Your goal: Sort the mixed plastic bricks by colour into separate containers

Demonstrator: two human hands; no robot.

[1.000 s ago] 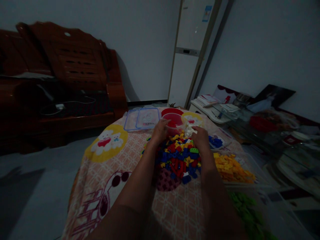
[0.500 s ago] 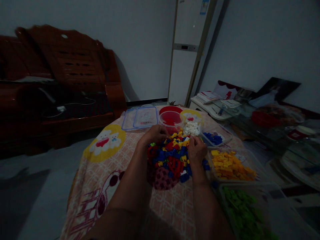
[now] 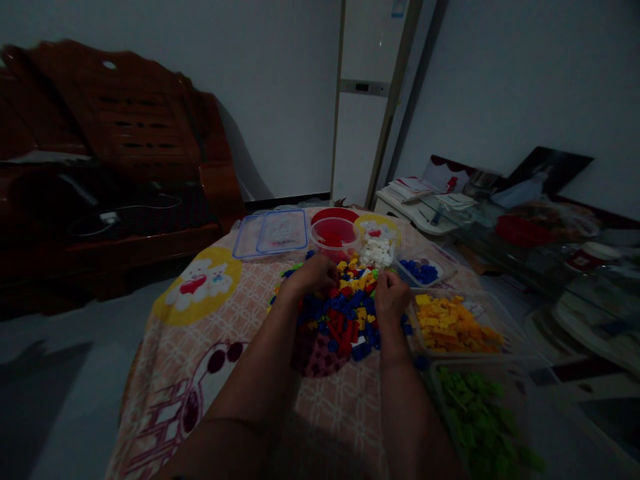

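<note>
A mixed pile of small red, blue and yellow bricks (image 3: 345,310) lies on the patterned tablecloth (image 3: 340,413). Over the pile's upper left part is my left hand (image 3: 317,273), its fingers curled down; what they hold, if anything, is too small to name. My right hand (image 3: 393,293) is at the pile's right edge, fingers pinched together, their contents hidden. White bricks (image 3: 377,253) sit just behind the pile. A round clear tub (image 3: 335,239) with red pieces stands behind my left hand.
Clear boxes on the right hold blue bricks (image 3: 419,271), yellow bricks (image 3: 450,323) and green bricks (image 3: 480,420). A blue-rimmed lid (image 3: 271,233) lies at the back left. Beyond the table are a wooden bench (image 3: 145,127) and a cluttered glass table (image 3: 480,227).
The view has shifted slightly. My left hand has moved down from beside the round tub onto the pile, uncovering bricks behind it. My right hand stays at the pile's right edge.
</note>
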